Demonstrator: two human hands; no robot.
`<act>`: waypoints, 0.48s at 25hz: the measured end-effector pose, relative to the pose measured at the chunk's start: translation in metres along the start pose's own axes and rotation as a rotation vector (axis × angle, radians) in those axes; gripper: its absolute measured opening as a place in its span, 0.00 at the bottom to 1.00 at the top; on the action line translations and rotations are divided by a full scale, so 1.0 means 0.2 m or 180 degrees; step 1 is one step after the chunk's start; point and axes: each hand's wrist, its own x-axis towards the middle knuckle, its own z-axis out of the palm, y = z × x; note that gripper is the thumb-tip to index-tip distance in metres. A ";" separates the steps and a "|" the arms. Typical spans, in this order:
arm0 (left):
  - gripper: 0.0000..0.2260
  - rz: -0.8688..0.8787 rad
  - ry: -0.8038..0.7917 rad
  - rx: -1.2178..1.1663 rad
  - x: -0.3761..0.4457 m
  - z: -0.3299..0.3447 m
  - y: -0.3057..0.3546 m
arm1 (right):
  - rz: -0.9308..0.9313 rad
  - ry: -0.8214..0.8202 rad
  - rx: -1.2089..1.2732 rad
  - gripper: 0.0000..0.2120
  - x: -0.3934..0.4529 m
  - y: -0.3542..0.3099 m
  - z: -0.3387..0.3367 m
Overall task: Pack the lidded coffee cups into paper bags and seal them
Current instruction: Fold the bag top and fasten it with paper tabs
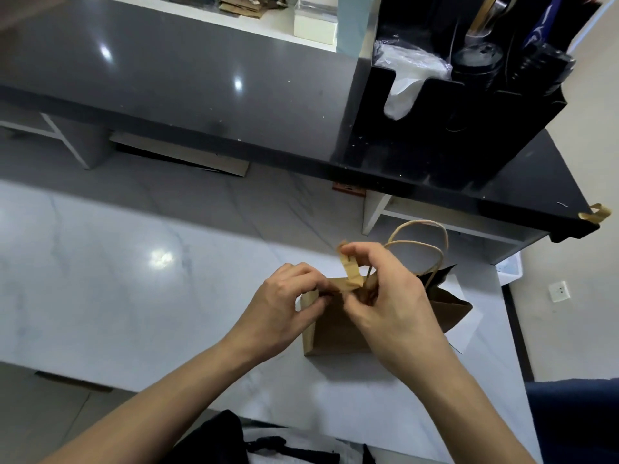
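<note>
The paper bag (pixel 338 329) stands on the white marble table (pixel 134 296), and all places here are given from this bag. To the left of the bag only bare marble is seen, with a bright spot of reflected light. The left hand (pixel 284 306) is at the upper left corner of the bag; its fingers are curled and they pinch the folded top edge there. Just right of it, a strip of brown tape (pixel 350 271) rises from the top edge of the bag. The right hand (pixel 385 296) is over the middle of the bag, with its fingers bent; they pinch the upper end of the strip. Behind this hand the two paper handles (pixel 418 242) stand up as loops. The right side of the bag shows beyond the right hand. Whether a cup is inside, I cannot tell. Above the bag a dark shelf (pixel 167 88) crosses the view. On it, above and right of the bag, a black organizer (pixel 452 128) holds white napkins (pixel 408 75) and black lids (pixel 477 61). Far right of the bag, another tape piece (pixel 594 212) sticks to the corner of the shelf.
</note>
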 end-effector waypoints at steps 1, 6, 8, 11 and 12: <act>0.06 0.0001 -0.0003 0.0012 0.00 0.00 0.00 | -0.0059 0.0071 -0.0107 0.19 0.01 0.00 0.00; 0.05 -0.0004 0.0000 0.0010 0.00 0.00 0.00 | -0.0251 -0.0009 -0.0431 0.16 0.06 0.01 -0.02; 0.06 -0.0005 0.0017 0.0029 0.00 -0.01 0.00 | -0.0247 -0.0255 -0.0513 0.21 0.07 0.01 -0.04; 0.06 -0.0012 0.0001 0.0036 0.00 -0.01 0.00 | -0.0248 -0.0181 -0.0686 0.14 0.09 0.02 -0.05; 0.07 -0.0017 -0.0006 0.0015 0.00 -0.01 0.00 | -0.0239 -0.0138 -0.0762 0.10 0.10 0.02 -0.05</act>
